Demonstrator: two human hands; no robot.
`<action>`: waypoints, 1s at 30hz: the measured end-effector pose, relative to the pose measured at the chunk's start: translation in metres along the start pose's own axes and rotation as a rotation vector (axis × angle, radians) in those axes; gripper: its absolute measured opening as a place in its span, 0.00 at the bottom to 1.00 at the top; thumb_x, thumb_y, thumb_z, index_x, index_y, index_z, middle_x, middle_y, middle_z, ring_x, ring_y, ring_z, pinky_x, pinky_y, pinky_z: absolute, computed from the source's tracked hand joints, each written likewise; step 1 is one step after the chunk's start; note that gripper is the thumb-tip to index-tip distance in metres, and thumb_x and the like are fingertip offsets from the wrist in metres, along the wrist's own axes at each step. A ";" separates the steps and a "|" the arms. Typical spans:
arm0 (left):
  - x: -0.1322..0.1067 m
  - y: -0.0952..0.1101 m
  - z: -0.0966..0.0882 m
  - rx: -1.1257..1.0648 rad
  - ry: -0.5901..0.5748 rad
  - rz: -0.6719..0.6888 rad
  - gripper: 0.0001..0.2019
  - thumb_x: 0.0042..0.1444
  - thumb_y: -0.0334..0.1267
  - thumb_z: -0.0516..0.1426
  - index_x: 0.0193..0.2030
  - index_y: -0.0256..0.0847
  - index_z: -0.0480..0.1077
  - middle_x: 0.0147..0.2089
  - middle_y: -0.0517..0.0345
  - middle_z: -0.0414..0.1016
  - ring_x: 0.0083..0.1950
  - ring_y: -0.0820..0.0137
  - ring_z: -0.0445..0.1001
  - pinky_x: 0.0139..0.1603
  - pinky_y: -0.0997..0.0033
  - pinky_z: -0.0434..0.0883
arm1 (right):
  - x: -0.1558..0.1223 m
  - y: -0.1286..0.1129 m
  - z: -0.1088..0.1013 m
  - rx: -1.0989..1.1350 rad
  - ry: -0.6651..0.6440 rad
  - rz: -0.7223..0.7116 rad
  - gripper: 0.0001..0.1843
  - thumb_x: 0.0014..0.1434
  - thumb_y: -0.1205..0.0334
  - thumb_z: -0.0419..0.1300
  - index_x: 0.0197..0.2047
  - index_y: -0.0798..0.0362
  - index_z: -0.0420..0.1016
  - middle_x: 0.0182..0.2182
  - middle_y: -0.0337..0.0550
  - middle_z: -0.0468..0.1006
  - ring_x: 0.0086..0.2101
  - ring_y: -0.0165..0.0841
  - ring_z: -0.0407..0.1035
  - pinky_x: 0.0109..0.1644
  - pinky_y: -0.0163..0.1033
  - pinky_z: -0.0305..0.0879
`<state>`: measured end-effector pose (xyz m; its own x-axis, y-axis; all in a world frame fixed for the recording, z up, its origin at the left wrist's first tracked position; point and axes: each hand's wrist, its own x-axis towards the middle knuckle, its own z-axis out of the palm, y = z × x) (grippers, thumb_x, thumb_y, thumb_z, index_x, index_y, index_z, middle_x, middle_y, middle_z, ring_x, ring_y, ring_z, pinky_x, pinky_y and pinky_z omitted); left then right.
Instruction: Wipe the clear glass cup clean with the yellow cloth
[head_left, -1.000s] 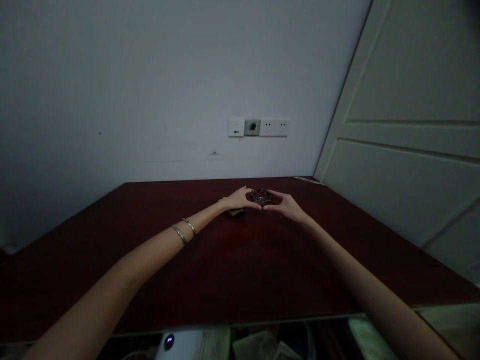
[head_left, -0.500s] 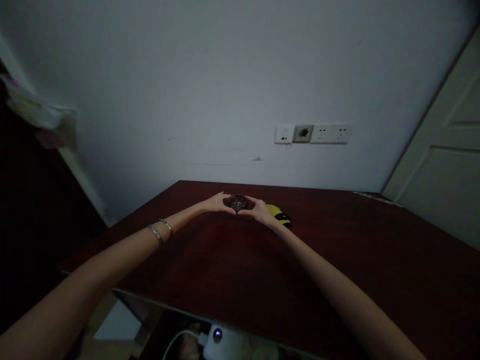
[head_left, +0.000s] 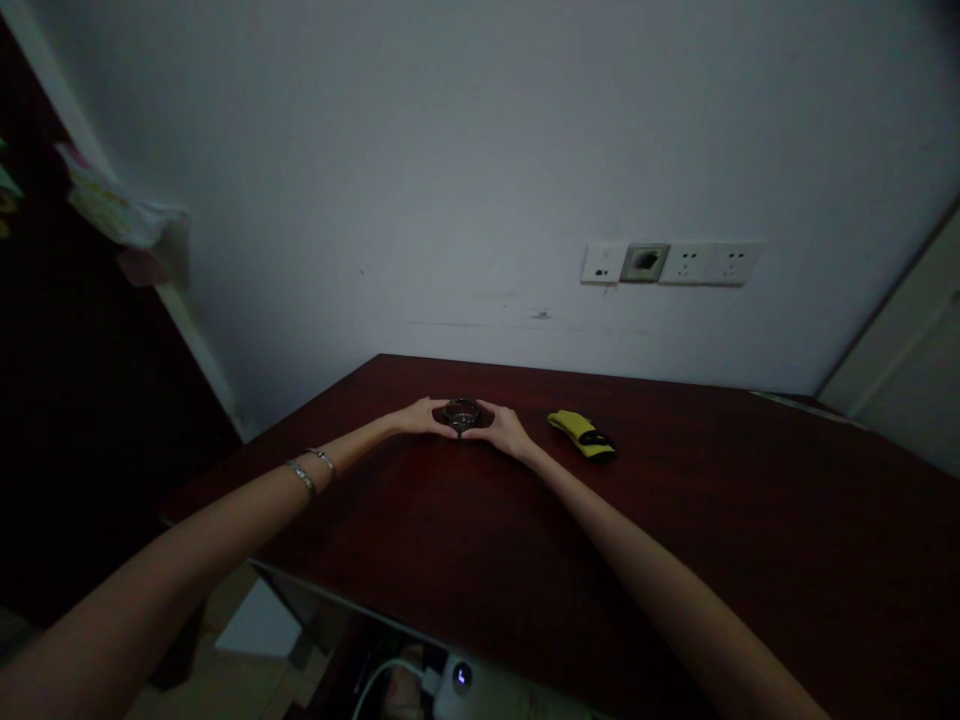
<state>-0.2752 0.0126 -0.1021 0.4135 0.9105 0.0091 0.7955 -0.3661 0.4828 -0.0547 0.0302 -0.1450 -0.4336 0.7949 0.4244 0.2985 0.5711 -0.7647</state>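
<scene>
A small round glass dish (head_left: 462,414) sits on the dark red tabletop, held from both sides. My left hand (head_left: 421,416) curves round its left side, thumb near the front and fingers behind. On the opposite side, my right hand (head_left: 504,430) grips it the same way, with the thumb close to the left one. Two silvery bracelets (head_left: 301,474) circle my left wrist. To the right of my right hand lies a yellow and black folded fabric item (head_left: 581,434), like a sock, apart from the hand.
The dark red table (head_left: 450,530) backs onto a pale wall with a row of sockets (head_left: 694,264). Below its front edge, a white device (head_left: 480,690) with a lit round display and a cable sits in an open space. A white door (head_left: 915,370) stands at the right.
Both hands have shifted left with the glass dish, away from the yellow and black item, which is now fully in view. The camera view has turned slightly.
</scene>
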 end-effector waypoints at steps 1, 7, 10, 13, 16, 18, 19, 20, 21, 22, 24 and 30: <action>-0.001 -0.001 0.001 -0.001 0.001 -0.001 0.39 0.41 0.54 0.63 0.61 0.45 0.62 0.57 0.52 0.71 0.62 0.54 0.64 0.66 0.53 0.50 | -0.001 0.000 0.001 -0.004 -0.003 0.002 0.44 0.37 0.52 0.72 0.58 0.55 0.68 0.52 0.51 0.75 0.52 0.44 0.69 0.57 0.46 0.63; -0.004 -0.003 0.005 0.015 -0.009 0.000 0.39 0.40 0.56 0.64 0.61 0.49 0.63 0.58 0.54 0.71 0.63 0.54 0.63 0.67 0.52 0.44 | -0.006 0.002 0.007 -0.029 -0.019 0.018 0.42 0.39 0.51 0.71 0.57 0.55 0.68 0.52 0.52 0.74 0.52 0.44 0.69 0.58 0.46 0.63; -0.006 -0.004 0.008 0.026 -0.012 -0.009 0.40 0.40 0.57 0.63 0.61 0.49 0.62 0.59 0.54 0.69 0.63 0.54 0.62 0.67 0.52 0.44 | -0.008 0.002 0.009 -0.040 -0.026 0.024 0.43 0.39 0.51 0.71 0.58 0.57 0.68 0.53 0.54 0.73 0.53 0.44 0.68 0.58 0.46 0.62; -0.007 -0.007 0.011 0.034 -0.022 -0.017 0.40 0.40 0.58 0.63 0.62 0.50 0.62 0.59 0.54 0.69 0.63 0.54 0.62 0.67 0.52 0.43 | -0.009 0.001 0.010 -0.046 -0.042 0.021 0.41 0.39 0.51 0.71 0.57 0.56 0.69 0.52 0.52 0.74 0.53 0.44 0.68 0.59 0.47 0.62; -0.006 -0.013 0.013 0.040 -0.027 -0.024 0.40 0.41 0.58 0.62 0.62 0.51 0.61 0.60 0.55 0.68 0.65 0.53 0.59 0.68 0.50 0.40 | -0.009 0.000 0.010 -0.049 -0.052 0.017 0.39 0.39 0.52 0.71 0.55 0.54 0.70 0.50 0.50 0.76 0.52 0.45 0.69 0.58 0.48 0.62; -0.005 -0.019 0.015 0.044 -0.029 -0.032 0.41 0.40 0.59 0.62 0.62 0.51 0.60 0.62 0.56 0.66 0.67 0.52 0.55 0.68 0.47 0.38 | -0.009 -0.001 0.011 -0.051 -0.058 0.014 0.38 0.39 0.52 0.71 0.55 0.54 0.71 0.49 0.49 0.77 0.51 0.45 0.70 0.57 0.48 0.63; -0.004 -0.022 0.016 0.046 -0.029 -0.037 0.42 0.40 0.60 0.62 0.63 0.51 0.60 0.63 0.55 0.65 0.68 0.51 0.53 0.67 0.45 0.38 | -0.009 -0.001 0.011 -0.051 -0.062 0.011 0.38 0.39 0.52 0.71 0.54 0.54 0.71 0.49 0.49 0.77 0.51 0.45 0.70 0.57 0.48 0.63; -0.003 -0.025 0.017 0.048 -0.031 -0.042 0.42 0.39 0.60 0.62 0.63 0.51 0.59 0.63 0.55 0.64 0.69 0.50 0.51 0.67 0.44 0.37 | -0.009 -0.001 0.011 -0.052 -0.066 0.008 0.37 0.39 0.53 0.71 0.54 0.53 0.72 0.48 0.48 0.78 0.51 0.45 0.70 0.57 0.48 0.64; -0.003 -0.027 0.017 0.049 -0.031 -0.045 0.43 0.39 0.60 0.62 0.63 0.51 0.59 0.64 0.55 0.63 0.69 0.49 0.49 0.67 0.43 0.37 | -0.009 -0.001 0.011 -0.054 -0.069 0.006 0.37 0.39 0.53 0.71 0.54 0.53 0.72 0.48 0.48 0.78 0.51 0.45 0.70 0.56 0.48 0.64; -0.002 -0.029 0.018 0.049 -0.032 -0.046 0.43 0.39 0.60 0.62 0.63 0.51 0.58 0.64 0.54 0.62 0.69 0.49 0.48 0.67 0.43 0.37 | -0.009 -0.001 0.011 -0.056 -0.070 0.006 0.37 0.40 0.53 0.71 0.54 0.53 0.71 0.48 0.48 0.78 0.51 0.45 0.70 0.56 0.48 0.64; -0.001 -0.030 0.019 0.048 -0.033 -0.041 0.43 0.39 0.60 0.62 0.64 0.51 0.58 0.65 0.54 0.62 0.69 0.49 0.48 0.67 0.44 0.37 | -0.009 0.000 0.012 -0.060 -0.068 0.008 0.39 0.40 0.52 0.71 0.55 0.54 0.70 0.50 0.49 0.77 0.51 0.45 0.70 0.56 0.47 0.64; -0.002 -0.026 0.016 0.056 -0.054 -0.017 0.43 0.40 0.61 0.61 0.64 0.53 0.57 0.66 0.57 0.60 0.70 0.51 0.48 0.68 0.46 0.35 | -0.009 0.000 0.011 -0.067 -0.088 0.003 0.38 0.41 0.51 0.70 0.55 0.55 0.71 0.50 0.50 0.76 0.51 0.44 0.70 0.57 0.47 0.64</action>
<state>-0.2898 0.0174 -0.1291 0.4214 0.9057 -0.0466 0.8259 -0.3620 0.4323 -0.0604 0.0202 -0.1542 -0.5047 0.7773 0.3756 0.3545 0.5833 -0.7308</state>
